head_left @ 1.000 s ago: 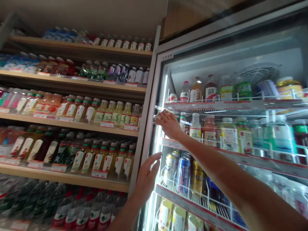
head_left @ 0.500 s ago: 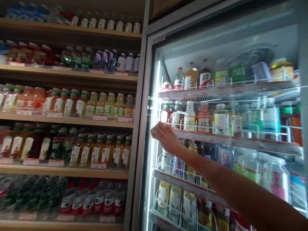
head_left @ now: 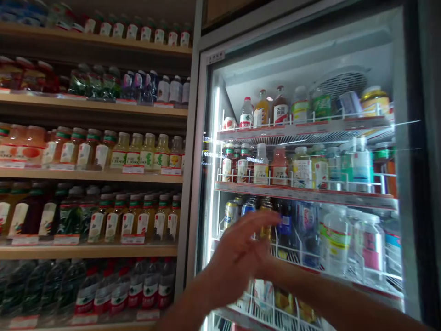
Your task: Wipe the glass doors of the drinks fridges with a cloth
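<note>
My left hand (head_left: 237,246) is raised before the glass-fronted drinks fridge (head_left: 203,184), its fingers stretched out to the right and blurred, with nothing seen in them. My right hand (head_left: 266,262) overlaps it from the right, its fingers mostly hidden behind the left hand. Whether the hands touch each other, I cannot tell. Behind them on the fridge's third shelf are gold cans (head_left: 266,207), a dark bottle with a blue label (head_left: 285,223) and a silver-and-yellow can (head_left: 230,214).
To the left, wooden shelves (head_left: 103,174) hold rows of juice bottles (head_left: 131,220) and red-capped water bottles (head_left: 151,285). Inside the fridge, wire-fronted racks (head_left: 310,195) carry bottles and cans. Reflections show on its glass. A dark frame edge (head_left: 413,184) borders the right side.
My right hand has dropped from near the fridge's left side to lower in view. My left hand has come in from below in front of it. The view has shifted right.
</note>
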`<state>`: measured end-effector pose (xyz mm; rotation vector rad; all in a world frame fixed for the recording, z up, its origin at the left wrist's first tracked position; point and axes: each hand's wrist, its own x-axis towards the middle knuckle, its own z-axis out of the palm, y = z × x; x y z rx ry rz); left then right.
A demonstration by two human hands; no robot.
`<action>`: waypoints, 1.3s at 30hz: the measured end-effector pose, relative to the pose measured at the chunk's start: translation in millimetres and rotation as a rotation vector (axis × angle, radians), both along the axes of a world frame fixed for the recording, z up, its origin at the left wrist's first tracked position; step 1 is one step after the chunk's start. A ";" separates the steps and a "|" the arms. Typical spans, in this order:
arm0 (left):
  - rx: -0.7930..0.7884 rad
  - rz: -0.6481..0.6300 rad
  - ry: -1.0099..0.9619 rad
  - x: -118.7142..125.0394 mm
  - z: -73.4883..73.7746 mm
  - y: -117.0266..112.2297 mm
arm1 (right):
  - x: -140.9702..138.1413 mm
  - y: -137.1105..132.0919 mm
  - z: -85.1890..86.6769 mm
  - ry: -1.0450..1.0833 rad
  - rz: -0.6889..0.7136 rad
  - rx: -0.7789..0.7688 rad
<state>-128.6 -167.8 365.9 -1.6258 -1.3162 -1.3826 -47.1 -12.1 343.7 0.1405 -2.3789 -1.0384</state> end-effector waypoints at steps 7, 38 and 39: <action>0.086 0.236 -0.125 -63.1 -25.5 86.9 | 40.4 15.2 57.3 0.401 -0.247 -0.110; 0.313 0.222 0.121 -20.8 -26.9 154.6 | 190.1 25.4 -37.9 0.558 -0.346 -0.044; 0.322 0.229 0.133 -20.6 -26.6 154.3 | 196.0 27.3 -46.7 0.523 -0.348 -0.035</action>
